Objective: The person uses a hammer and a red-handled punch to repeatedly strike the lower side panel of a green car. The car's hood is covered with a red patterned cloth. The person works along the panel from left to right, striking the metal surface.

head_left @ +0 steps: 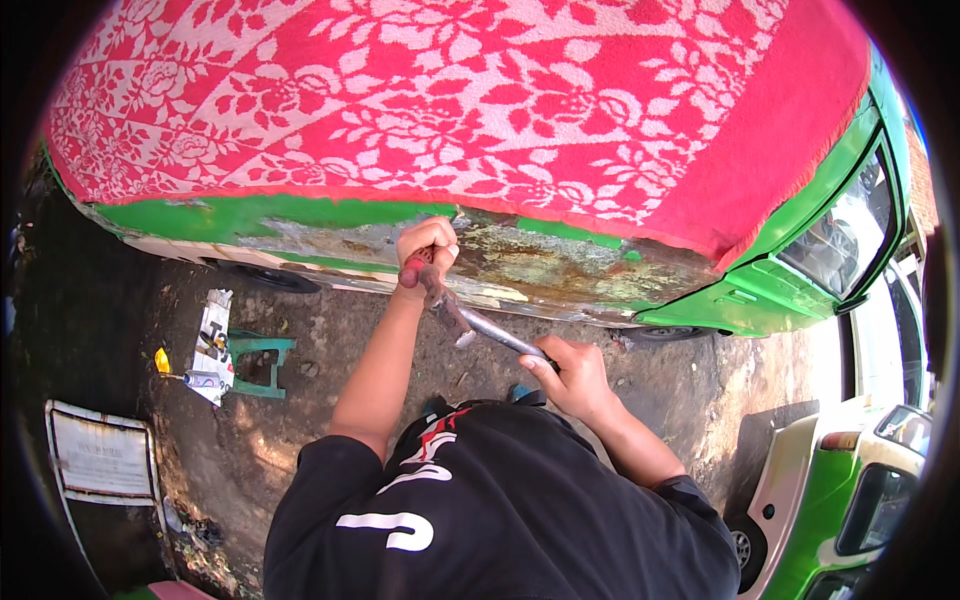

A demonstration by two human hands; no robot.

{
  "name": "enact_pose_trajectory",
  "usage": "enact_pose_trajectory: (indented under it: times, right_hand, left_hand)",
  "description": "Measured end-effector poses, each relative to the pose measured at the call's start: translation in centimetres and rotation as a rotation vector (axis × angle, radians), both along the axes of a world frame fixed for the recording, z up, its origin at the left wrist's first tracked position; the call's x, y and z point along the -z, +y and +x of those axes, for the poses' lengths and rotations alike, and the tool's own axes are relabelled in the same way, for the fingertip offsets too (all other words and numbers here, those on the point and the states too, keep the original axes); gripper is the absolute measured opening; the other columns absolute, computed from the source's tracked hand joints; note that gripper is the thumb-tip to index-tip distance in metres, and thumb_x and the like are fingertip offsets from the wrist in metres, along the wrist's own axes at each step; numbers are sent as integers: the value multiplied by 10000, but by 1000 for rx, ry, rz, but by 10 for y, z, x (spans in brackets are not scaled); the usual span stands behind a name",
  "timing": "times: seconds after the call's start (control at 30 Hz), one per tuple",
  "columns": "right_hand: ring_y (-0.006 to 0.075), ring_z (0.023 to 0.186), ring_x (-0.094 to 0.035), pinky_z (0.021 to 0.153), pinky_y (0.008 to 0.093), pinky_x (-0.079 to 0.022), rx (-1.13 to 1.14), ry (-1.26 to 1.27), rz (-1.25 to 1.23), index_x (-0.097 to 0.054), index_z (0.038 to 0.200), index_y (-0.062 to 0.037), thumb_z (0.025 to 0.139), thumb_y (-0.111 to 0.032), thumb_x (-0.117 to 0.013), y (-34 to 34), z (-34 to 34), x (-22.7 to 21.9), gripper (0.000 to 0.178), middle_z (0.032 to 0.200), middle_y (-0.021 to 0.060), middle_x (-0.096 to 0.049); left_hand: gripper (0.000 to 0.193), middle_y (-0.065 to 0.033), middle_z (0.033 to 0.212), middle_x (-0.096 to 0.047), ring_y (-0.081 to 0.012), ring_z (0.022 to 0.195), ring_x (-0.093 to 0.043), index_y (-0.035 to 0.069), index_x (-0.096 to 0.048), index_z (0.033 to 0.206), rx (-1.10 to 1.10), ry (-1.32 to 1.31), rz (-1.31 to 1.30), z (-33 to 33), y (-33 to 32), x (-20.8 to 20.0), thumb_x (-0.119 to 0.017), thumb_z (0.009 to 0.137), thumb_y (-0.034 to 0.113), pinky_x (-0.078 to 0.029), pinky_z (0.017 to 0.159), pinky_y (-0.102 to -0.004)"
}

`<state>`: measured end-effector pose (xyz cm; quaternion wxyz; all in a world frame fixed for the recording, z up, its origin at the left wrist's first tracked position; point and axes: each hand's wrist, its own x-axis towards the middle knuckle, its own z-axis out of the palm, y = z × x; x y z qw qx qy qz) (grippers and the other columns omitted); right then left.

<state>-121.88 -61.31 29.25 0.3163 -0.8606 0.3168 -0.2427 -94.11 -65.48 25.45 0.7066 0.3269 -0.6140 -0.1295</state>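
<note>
My left hand [428, 242] is closed around a tool with a red handle [413, 270], held against the side of the green vehicle [330, 212]. Most of that tool is hidden by my fingers, so its kind cannot be told. In my right hand [573, 378], closed on the dark grip, is a hammer [492, 328] with a silver shaft. Its worn, rusty head lies close to the end of the red handle; whether they touch is unclear. Around my left hand the panel shows bare, rusty metal [540, 255] and flaking paint.
A red and pink floral cloth [480, 110] drapes over the vehicle. On the ground at left stand a green stool [262, 362], a printed sheet [213, 335] and a can [203, 380]. A framed board [103, 455] is at far left. Another green and white vehicle [800, 510] stands lower right.
</note>
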Motion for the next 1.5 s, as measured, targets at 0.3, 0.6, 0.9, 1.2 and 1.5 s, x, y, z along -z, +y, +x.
enact_pose_trajectory:
  times: [0.3,0.6,0.9,1.2,1.5]
  right_hand:
    - [316,570,-617,534,425,-474,-109,-169,-91,-635,848,-68,901,-352,-662,-3,3,-15,290,634,130,-610]
    - [329,565,-599,525,422,-465,-178,-287,-167,-622,848,-61,896,-358,-661,-16,-1,-19,303,655,128,-607]
    - [312,603,-628,539,419,-477,-122,-99,-198,-638,851,-67,887,-375,-661,-21,1,-9,310,682,92,-630]
    - [278,595,-629,568,365,-483,11,-225,71,-656,933,-13,896,-264,-673,-24,-21,-1,255,691,136,-627]
    - [228,518,-550,523,335,-435,116,-286,132,-650,915,0,910,-262,-661,-32,-30,11,263,607,109,-552]
  left_hand:
    - [355,-48,620,-463,-134,542,-407,26,-381,621,-44,-106,71,-6,0,-3,-644,825,147,-312,504,-291]
    - [264,-40,642,-459,-133,576,-401,31,-386,649,-11,-99,106,-4,1,-5,-600,801,65,-318,544,-293]
    - [313,-31,654,-443,-125,583,-387,32,-377,665,1,-12,98,-3,-1,-4,-616,857,97,-311,543,-289]
    - [297,-36,596,-384,-152,542,-376,36,-331,618,83,49,-60,3,-2,2,-610,709,84,-290,513,-309]
    - [289,-36,588,-385,-152,539,-381,27,-336,611,15,3,-17,3,0,-3,-606,701,77,-295,518,-299]
